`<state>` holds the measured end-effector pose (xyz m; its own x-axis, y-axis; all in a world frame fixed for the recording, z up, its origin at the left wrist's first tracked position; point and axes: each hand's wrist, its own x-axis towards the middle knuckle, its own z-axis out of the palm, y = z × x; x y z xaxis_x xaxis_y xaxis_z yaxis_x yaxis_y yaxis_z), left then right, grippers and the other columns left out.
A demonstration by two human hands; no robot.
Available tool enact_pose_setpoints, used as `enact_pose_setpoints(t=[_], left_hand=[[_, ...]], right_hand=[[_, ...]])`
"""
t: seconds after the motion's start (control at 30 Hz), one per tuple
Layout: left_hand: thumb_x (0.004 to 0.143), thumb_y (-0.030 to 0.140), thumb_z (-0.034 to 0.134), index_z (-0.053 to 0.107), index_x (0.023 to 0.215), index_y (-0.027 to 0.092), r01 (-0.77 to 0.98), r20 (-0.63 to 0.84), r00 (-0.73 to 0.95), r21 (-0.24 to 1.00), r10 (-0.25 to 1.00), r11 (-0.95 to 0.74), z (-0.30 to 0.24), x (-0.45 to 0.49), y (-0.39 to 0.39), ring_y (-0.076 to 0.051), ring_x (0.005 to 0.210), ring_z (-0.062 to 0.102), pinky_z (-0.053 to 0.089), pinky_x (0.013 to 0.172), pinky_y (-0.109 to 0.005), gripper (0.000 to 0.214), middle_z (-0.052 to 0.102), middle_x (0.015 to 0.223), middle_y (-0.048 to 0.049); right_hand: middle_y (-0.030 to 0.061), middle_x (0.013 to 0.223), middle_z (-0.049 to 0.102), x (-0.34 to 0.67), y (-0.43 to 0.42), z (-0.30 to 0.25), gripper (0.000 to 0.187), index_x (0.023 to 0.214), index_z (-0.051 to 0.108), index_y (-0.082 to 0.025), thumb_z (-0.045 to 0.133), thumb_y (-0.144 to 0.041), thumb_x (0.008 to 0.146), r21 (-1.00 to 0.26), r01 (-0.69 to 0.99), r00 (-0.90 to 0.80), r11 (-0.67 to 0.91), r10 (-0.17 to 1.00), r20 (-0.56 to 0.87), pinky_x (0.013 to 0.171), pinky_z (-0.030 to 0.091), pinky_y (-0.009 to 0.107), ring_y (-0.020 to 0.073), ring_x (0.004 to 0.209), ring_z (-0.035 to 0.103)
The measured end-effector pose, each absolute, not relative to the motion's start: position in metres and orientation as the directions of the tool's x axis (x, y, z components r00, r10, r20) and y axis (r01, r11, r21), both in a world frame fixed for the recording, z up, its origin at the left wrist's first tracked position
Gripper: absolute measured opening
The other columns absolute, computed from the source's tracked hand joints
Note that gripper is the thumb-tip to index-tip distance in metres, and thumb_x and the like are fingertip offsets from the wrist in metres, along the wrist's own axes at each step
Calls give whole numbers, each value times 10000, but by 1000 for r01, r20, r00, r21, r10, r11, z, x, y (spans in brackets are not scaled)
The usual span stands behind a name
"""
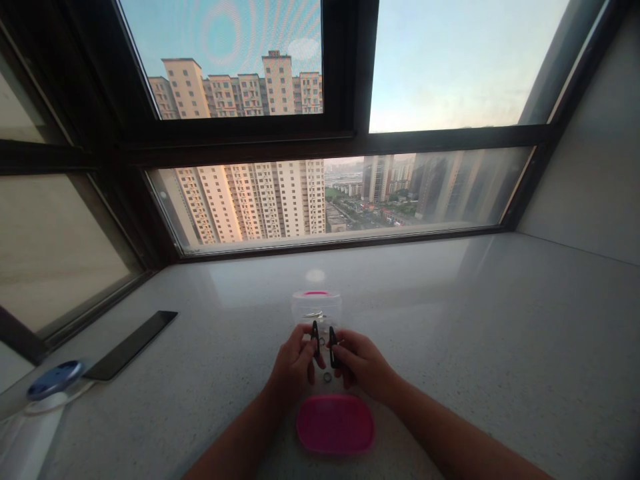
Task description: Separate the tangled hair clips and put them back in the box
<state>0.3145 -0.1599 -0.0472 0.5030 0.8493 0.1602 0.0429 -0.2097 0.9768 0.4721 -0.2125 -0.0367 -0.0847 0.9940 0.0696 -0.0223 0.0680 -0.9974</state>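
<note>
My left hand (295,360) pinches a small black hair clip (315,333), held upright. In my right hand (361,359) is a second black hair clip (333,348), a short gap from the first. Both hands are closed, side by side above the counter. Behind them stands a clear plastic box (317,304) with a pink mark on its far side; silvery metal pieces (314,315) show in it, too small to name. A small ring (327,377) lies between my hands and the pink lid (335,424). Another ring-like piece (322,341) shows between the clips.
On the left of the pale speckled counter (480,320) lies a dark flat tablet-like device (131,345). Beside it are a blue round object (56,380) and a white cable (80,393). A dark-framed window (340,143) borders the counter's far side.
</note>
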Motion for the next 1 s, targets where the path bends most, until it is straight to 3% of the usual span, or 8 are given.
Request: enact_pose_setpoints(t=[0.3,0.53,1.0], left_hand=[[869,360,441,489,971,173,34,148,506,981,850,-191,-46,314,-161,-54,334,435,308,333,-138,219,589,583,34],[876,350,429,496,959,169,60,144,516,977,844,-203,-47,313,-160,-52,319,428,289,331,-138,210,592,552,37],[869,345,419,504,945,174,77,149,515,973,844,-219,-51,313,-158,-59,317,433,295,331,-138,206,593,523,42]], right_hand=[[-34,572,551,473,-212,-40,282,887,541,-151,532,-401,757,-998,-51,-71,39,997,42,330,338,157,76,377,483],[-45,570,516,472,-211,-40,185,841,553,-152,486,-273,718,-1000,-9,-69,26,997,27,327,371,164,84,401,490],[-59,555,467,473,-213,-36,167,789,554,-155,438,-208,682,-996,90,-81,26,997,19,324,333,138,61,391,444]])
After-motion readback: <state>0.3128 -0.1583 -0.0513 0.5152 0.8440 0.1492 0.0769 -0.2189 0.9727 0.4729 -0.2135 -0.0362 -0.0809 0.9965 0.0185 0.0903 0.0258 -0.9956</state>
